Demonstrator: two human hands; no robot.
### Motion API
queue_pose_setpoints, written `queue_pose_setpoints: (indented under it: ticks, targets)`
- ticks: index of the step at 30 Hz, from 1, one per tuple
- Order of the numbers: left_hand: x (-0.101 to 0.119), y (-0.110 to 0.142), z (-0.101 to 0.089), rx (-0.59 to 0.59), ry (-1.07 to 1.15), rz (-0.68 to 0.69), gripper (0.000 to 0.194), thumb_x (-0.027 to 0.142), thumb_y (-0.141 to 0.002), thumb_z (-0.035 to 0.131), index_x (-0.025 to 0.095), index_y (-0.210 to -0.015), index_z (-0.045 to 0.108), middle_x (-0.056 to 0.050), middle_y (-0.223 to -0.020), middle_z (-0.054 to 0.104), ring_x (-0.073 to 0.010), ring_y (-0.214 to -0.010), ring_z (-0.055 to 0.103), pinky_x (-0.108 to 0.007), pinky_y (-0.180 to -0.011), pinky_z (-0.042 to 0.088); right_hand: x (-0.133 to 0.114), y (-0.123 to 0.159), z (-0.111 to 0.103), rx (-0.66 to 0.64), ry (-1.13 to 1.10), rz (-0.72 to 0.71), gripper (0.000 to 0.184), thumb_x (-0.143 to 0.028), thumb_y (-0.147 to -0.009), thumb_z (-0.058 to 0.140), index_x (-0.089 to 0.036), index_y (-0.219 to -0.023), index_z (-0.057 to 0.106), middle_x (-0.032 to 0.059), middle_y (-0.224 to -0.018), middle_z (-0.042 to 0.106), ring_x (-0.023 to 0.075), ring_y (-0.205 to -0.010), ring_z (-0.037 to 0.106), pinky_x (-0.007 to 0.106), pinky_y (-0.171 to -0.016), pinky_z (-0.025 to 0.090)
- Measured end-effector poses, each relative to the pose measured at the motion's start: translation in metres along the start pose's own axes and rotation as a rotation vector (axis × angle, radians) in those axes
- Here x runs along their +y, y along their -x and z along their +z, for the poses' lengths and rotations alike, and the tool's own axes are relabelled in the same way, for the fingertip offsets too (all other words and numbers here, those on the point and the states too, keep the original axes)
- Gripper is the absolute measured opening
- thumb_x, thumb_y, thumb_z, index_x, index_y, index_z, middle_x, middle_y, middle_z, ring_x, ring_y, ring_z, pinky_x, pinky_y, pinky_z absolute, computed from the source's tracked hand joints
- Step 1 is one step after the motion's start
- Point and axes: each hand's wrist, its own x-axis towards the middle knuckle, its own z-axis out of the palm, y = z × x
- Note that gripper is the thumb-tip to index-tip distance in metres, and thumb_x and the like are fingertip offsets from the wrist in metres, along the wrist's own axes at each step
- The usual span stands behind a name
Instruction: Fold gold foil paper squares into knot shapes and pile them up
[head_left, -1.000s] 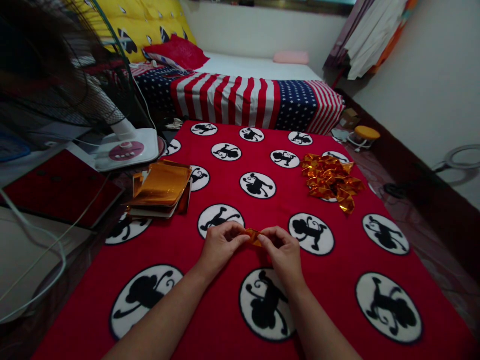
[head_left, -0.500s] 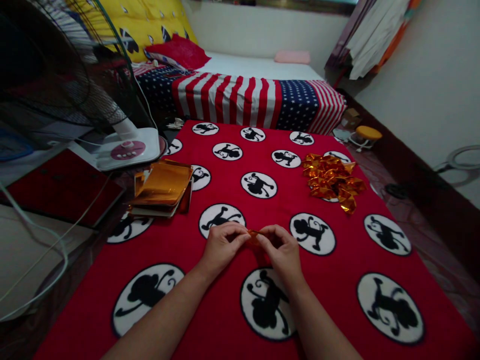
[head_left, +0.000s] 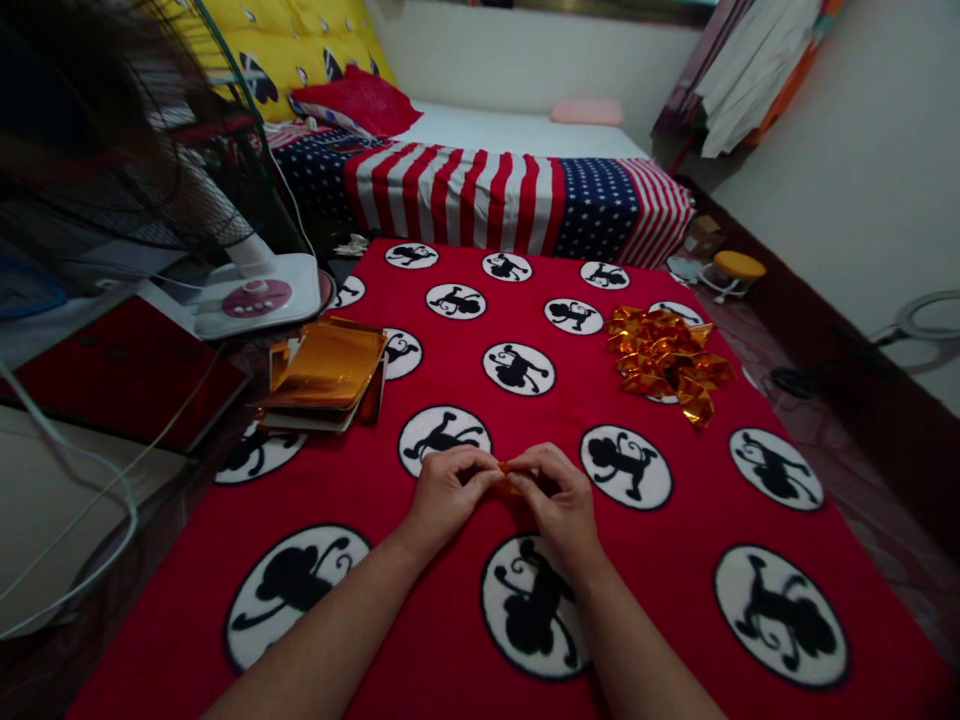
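My left hand [head_left: 455,492] and my right hand [head_left: 553,494] meet over the near middle of the red cloth. Between them they pinch a small piece of gold foil paper [head_left: 509,481], most of it hidden by the fingers. Thumb and forefinger are pressed together on each hand. A stack of gold foil paper sheets [head_left: 334,362] lies to the left, near the cloth's edge. Off to the right sits a pile of folded gold foil pieces [head_left: 664,358], shiny and pointed.
The red cloth [head_left: 667,570] with monkey prints covers the surface before me. A white fan base [head_left: 296,290] stands at the left, near a dark red panel [head_left: 127,370] and loose cables. Beyond are a bed [head_left: 480,195] and, right, a yellow-topped stool [head_left: 739,265].
My right hand has shifted slightly left, so the fingertips of both hands are closer together. Less of the gold foil paper shows between them.
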Motion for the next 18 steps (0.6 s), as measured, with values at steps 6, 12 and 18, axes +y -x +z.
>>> queue_pose_setpoints:
  ticks: [6, 12, 18]
  targets:
    - [0.0003, 0.0008, -0.0004, -0.024, 0.036, -0.042, 0.014, 0.024, -0.085, 0.061, 0.017, -0.083, 0.073, -0.005, -0.081, 0.074, -0.0152, -0.074, 0.068, -0.023, -0.070, 0.052, 0.0037, -0.0001, -0.0003, 0.008, 0.024, 0.018, 0.012, -0.013, -0.080, 0.059, -0.022, -0.076, 0.065, 0.0018, -0.082, 0.062, 0.0166, -0.079, 0.058, 0.028, -0.071, 0.044]
    - [-0.0048, -0.0012, 0.0036, 0.009, 0.290, -0.168, 0.018, 0.022, -0.078, 0.068, 0.016, -0.095, 0.066, -0.004, -0.081, 0.073, -0.0154, -0.074, 0.071, -0.022, -0.067, 0.056, 0.0047, 0.0016, 0.0004, -0.010, 0.042, 0.038, 0.008, -0.016, -0.079, 0.061, -0.022, -0.074, 0.064, 0.0015, -0.081, 0.063, 0.0165, -0.078, 0.058, 0.029, -0.073, 0.044]
    - [0.0002, -0.0049, 0.0018, -0.030, 0.283, -0.234, 0.018, 0.019, -0.071, 0.069, 0.013, -0.088, 0.065, -0.003, -0.072, 0.071, -0.0147, -0.066, 0.070, -0.021, -0.062, 0.056, 0.0071, 0.0028, 0.0001, -0.036, 0.022, 0.062, 0.008, -0.016, -0.079, 0.060, -0.022, -0.075, 0.064, 0.0022, -0.083, 0.066, 0.0172, -0.078, 0.060, 0.030, -0.076, 0.045]
